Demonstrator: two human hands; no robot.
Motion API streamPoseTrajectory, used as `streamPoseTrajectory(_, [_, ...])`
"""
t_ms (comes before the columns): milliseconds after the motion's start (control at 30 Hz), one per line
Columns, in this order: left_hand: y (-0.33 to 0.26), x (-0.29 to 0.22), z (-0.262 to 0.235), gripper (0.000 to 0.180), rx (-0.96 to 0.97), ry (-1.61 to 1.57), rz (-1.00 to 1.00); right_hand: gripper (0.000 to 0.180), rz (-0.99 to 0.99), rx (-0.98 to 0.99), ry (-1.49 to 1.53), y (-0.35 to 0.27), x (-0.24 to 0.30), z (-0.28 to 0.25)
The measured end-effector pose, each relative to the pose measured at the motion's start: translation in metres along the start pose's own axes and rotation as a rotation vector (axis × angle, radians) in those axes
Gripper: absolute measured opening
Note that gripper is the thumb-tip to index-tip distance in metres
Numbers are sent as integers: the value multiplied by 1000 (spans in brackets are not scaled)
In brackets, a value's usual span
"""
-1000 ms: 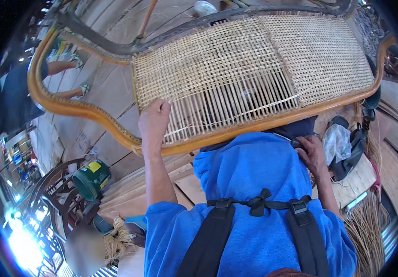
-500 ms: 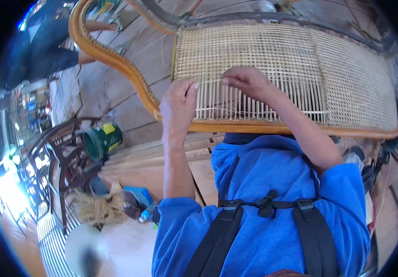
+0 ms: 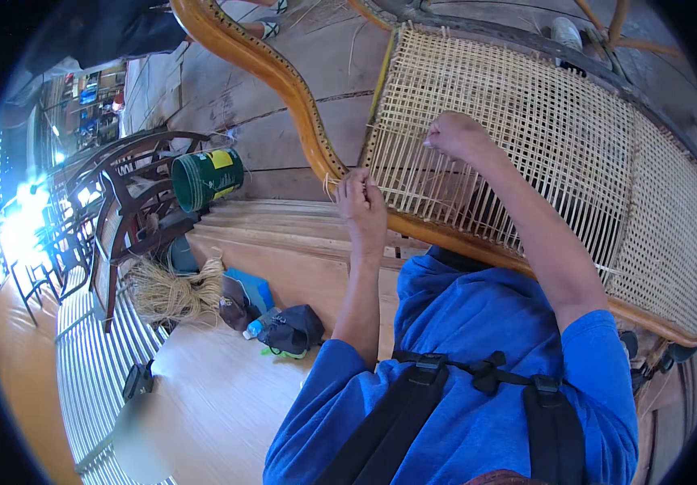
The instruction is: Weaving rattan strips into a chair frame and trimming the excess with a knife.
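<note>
Across my lap lies a curved orange-brown wooden chair frame (image 3: 296,89) with a pale woven cane panel (image 3: 518,105). The panel's near part shows parallel strands with dark gaps between them; farther up, the weave is dense. My left hand (image 3: 363,212) is closed at the panel's near left corner, its fingertips pinching a thin cane strand (image 3: 332,186) that loops over the wooden rail. Above the border between open strands and dense weave, my right hand (image 3: 460,137) is closed in a pinch; what lies between its fingers cannot be made out.
To the left stand a green bucket (image 3: 207,178) and dark wooden chairs (image 3: 122,202). A bundle of cane strands (image 3: 172,293) lies near a black bag (image 3: 293,330) and a blue item (image 3: 253,289). Beyond the frame, at upper left, is another person's leg in dark clothing (image 3: 122,32).
The view has turned, shifting the chair rightward. My left hand has moved down to the panel's near left corner. My hands are farther apart, the right still above the weave.
</note>
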State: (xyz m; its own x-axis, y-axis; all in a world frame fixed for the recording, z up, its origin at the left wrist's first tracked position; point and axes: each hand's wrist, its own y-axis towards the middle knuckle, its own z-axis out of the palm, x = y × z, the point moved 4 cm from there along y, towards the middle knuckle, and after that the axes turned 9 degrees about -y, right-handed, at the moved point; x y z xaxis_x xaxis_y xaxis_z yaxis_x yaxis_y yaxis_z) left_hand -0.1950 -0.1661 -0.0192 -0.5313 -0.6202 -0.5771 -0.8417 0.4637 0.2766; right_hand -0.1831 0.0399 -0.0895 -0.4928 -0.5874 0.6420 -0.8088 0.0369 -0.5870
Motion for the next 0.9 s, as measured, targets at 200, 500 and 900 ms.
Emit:
streamPoseTrajectory(200, [10, -23, 17, 16, 111, 115, 81, 22, -65, -147, 16, -19, -14, -11])
streamPoseTrajectory(500, [7, -89, 95, 13, 527, 20, 143, 24, -83, -495, 355, -108, -104, -4])
streamPoseTrajectory(900, [-18, -110, 110, 13, 678, 222, 100, 20, 115, -478, 73, -126, -101, 4])
